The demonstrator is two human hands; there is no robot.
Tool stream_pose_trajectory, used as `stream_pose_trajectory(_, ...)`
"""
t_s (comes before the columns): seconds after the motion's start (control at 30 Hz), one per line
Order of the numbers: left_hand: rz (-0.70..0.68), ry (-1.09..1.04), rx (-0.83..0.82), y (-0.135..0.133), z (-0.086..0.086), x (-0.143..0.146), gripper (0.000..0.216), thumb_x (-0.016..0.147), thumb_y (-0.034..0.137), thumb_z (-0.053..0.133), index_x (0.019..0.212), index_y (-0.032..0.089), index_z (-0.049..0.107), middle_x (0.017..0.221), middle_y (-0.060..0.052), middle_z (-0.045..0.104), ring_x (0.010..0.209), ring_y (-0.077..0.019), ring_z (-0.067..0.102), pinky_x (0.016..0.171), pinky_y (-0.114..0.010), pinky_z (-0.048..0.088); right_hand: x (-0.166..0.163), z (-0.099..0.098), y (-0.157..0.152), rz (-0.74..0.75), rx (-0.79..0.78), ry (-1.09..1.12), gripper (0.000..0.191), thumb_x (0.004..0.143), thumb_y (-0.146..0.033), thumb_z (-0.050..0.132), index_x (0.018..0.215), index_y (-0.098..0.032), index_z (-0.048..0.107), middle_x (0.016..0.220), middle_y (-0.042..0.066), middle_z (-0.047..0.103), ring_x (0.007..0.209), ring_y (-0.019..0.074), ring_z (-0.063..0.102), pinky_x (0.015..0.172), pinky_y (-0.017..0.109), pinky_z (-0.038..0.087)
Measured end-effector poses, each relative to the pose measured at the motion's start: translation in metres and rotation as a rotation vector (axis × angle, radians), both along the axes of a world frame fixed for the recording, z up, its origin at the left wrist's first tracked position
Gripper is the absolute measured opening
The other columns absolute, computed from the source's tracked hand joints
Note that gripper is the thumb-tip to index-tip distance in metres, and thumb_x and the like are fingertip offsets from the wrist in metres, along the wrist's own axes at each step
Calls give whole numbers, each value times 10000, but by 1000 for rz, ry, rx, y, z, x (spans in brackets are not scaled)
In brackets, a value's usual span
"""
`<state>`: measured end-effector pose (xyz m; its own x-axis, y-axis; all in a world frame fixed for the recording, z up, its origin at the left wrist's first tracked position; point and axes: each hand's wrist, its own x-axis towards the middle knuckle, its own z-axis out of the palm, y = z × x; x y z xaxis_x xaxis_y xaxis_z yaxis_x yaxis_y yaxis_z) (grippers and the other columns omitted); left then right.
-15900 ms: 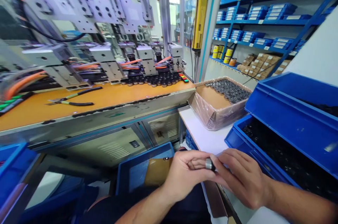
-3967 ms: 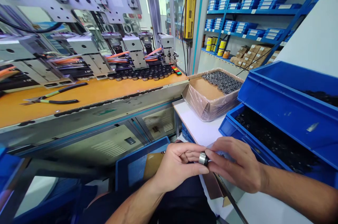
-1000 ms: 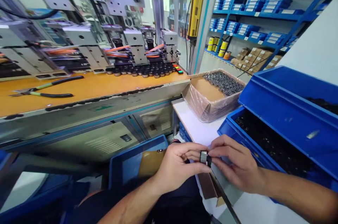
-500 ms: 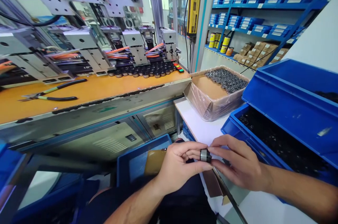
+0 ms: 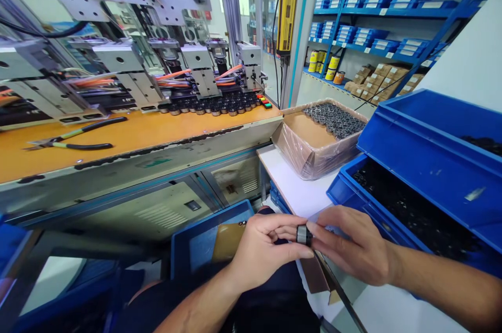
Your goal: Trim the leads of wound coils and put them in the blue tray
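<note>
Above my lap, a small round part (image 5: 302,235) with a silver metal band and black ends sits between my two hands. My left hand (image 5: 261,244) grips it, thumb below and forefinger above the band. From the right, my right hand (image 5: 355,241) presses its fingertips together against the black end. Those fingers hide some of that end, and its finer shape is too small to make out.
An orange bench (image 5: 157,137) holds cutting pliers (image 5: 74,134) and rows of round black parts (image 5: 212,104) below a machine. A plastic-lined carton (image 5: 314,152) with similar parts stands on a white table. Blue bins (image 5: 427,165) with black pieces are at right.
My right hand's fingers have drawn closer together on the black end of the part. My left hand keeps its grip, and the view has shifted slightly.
</note>
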<state>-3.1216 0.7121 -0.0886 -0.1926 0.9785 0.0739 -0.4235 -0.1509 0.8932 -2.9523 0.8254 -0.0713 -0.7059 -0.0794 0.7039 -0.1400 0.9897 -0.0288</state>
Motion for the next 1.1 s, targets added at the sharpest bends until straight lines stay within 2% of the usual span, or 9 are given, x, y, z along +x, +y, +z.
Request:
stream_pose_trajectory(0.27, 116, 10, 59, 3, -5, 21, 358, 589, 149, 897, 910, 173, 741, 836, -42, 785, 758, -149, 732, 723, -229, 591, -1, 1, 1, 26, 93, 62, 355, 889, -160, 631, 1214, -30, 579, 859, 135, 663, 826, 231, 662, 626, 349, 598)
stream_pose_trajectory(0.37, 208, 289, 234, 2, -3, 13, 441, 578, 111, 897, 985, 219, 766, 915, -43, 768, 808, -151, 717, 753, -226, 580, 0, 2, -3, 35, -7, 71, 334, 884, -79, 598, 1216, -48, 575, 941, 149, 670, 925, 224, 667, 717, 350, 621)
stream_pose_trajectory(0.47, 287, 654, 382, 0, 2, 1, 395, 577, 68, 886, 935, 207, 793, 850, -52, 762, 767, -152, 712, 722, -217, 561, 1, 4, -8, 54, -133, 45, 290, 890, -32, 562, 1177, -57, 588, 965, 142, 662, 930, 199, 654, 762, 337, 620)
stream_pose_trajectory(0.53, 324, 731, 412, -2, 4, -2, 375, 588, 57, 877, 924, 202, 794, 797, -48, 759, 724, -147, 711, 693, -214, 553, 1, 5, -10, 66, -182, 27, 269, 892, -28, 552, 1156, -49, 597, 967, 144, 658, 924, 194, 649, 764, 325, 618)
stream_pose_trajectory(0.63, 312, 635, 351, -2, 1, 2, 317, 656, 98, 849, 941, 221, 784, 867, -53, 752, 787, -160, 700, 733, -240, 547, 0, 7, -11, 39, -176, 26, 243, 896, -47, 555, 1134, -61, 606, 959, 135, 665, 921, 194, 649, 762, 322, 619)
stream_pose_trajectory(0.77, 205, 314, 141, 3, -7, 12, 365, 598, 220, 903, 925, 187, 742, 917, -60, 703, 816, -157, 636, 733, -244, 512, -3, 8, -8, 20, -93, 44, 219, 894, -59, 564, 1108, -77, 609, 921, 124, 670, 901, 201, 653, 750, 336, 618)
stream_pose_trajectory(0.93, -166, -268, 35, 10, -14, 16, 349, 748, 376, 808, 1046, 227, 704, 806, -18, 714, 755, -105, 653, 752, -216, 493, -4, 9, -6, 12, -178, 43, 235, 890, -93, 608, 1126, -92, 600, 999, 143, 651, 962, 221, 631, 798, 382, 603)
stream_pose_trajectory(1.0, -228, -347, 50, 10, -15, 14, 354, 793, 401, 765, 1101, 240, 698, 821, -16, 722, 764, -86, 656, 768, -196, 484, -4, 9, -6, 33, -223, 32, 231, 895, -81, 600, 1126, -90, 596, 1003, 143, 648, 974, 221, 620, 813, 384, 595)
stream_pose_trajectory(1.1, -161, -232, 104, 8, -16, 8, 319, 815, 336, 754, 1113, 236, 703, 950, -34, 730, 870, -81, 654, 813, -173, 466, -3, 8, -6, 65, -239, 18, 237, 887, -37, 591, 1123, -62, 593, 968, 144, 649, 947, 214, 611, 796, 369, 586)
